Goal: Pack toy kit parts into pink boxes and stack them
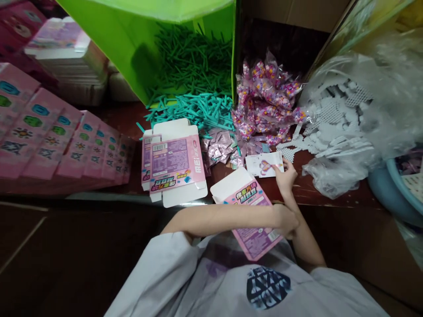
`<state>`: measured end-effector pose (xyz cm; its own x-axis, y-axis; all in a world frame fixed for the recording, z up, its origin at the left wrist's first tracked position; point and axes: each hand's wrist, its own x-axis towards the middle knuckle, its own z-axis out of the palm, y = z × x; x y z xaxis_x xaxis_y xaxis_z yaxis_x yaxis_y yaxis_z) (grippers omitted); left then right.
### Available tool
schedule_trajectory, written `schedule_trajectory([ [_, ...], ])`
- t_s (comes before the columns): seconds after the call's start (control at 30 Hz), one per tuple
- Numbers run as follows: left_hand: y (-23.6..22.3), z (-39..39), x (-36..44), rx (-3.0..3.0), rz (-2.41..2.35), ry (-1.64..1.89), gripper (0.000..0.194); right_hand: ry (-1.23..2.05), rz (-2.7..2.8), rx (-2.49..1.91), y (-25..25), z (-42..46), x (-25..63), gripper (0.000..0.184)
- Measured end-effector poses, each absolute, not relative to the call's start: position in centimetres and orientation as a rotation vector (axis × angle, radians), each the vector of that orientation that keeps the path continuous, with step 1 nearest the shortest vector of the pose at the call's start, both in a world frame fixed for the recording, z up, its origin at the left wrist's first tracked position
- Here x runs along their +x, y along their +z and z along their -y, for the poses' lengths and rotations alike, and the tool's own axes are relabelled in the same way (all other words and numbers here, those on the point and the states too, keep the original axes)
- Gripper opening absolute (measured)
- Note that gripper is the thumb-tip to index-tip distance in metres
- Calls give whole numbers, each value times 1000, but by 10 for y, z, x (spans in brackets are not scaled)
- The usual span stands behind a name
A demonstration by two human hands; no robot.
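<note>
My right hand (285,175) pinches the right end of a small stack of white printed cards (254,165), the top one showing a pink and orange pixel picture. My left arm crosses in front of my body. My left hand (286,221) is smeared by motion near my right forearm, and its fingers cannot be made out. Beneath the left forearm lies a pink and purple box (254,244), tilted over the table edge and my lap, with its white flap (231,185) open. The left hand is close to this box's lower right side; contact is unclear.
Flattened pink boxes (178,165) lie left of silvery sachets (220,147). Behind are turquoise sticks (194,110) and a green bin (132,48) of green sticks. Bead bags (264,101), white pegboards (337,110) and a blue basin (385,189) are rightward; upright pink boxes (72,145) stand left.
</note>
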<state>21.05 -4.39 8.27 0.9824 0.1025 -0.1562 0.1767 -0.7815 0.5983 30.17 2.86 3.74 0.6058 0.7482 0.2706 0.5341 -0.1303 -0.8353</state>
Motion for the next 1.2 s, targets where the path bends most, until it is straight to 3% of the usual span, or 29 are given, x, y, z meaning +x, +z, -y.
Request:
schedule_trajectory([
  [0.17, 51, 99, 203, 2526, 257, -381, 32, 209, 905, -1675, 53, -32, 292, 35],
  [0.3, 65, 94, 179, 2504, 433, 93, 23, 505, 923, -1421, 68, -23, 287, 37],
  [0.37, 75, 67, 149, 2462, 152, 543, 28, 595, 1070, -1386, 72, -12, 285, 34],
  [0.5, 80, -14, 80, 1960, -1293, 1225, 24, 533, 1571, -1450, 72, 7, 273, 19],
  [0.63, 63, -71, 58, 2018, -1343, 1007, 39, 475, 1969, -1447, 69, 15, 250, 20],
  [0.8, 49, -80, 67, 2253, -1313, 807, 25, 388, 2133, -1420, 72, 31, 232, 23],
  [0.93, 54, -67, 63, 2147, -1335, 929, 24, 309, 2136, -1389, 88, 49, 230, 27],
  [1.1, 89, -48, 54, 1926, -1445, 1501, 25, 138, 2112, -1450, 101, 51, 233, 23],
  [1.2, 103, -40, 56, 2151, -1105, 1184, 22, 126, 2078, -1458, 94, 42, 241, 20],
])
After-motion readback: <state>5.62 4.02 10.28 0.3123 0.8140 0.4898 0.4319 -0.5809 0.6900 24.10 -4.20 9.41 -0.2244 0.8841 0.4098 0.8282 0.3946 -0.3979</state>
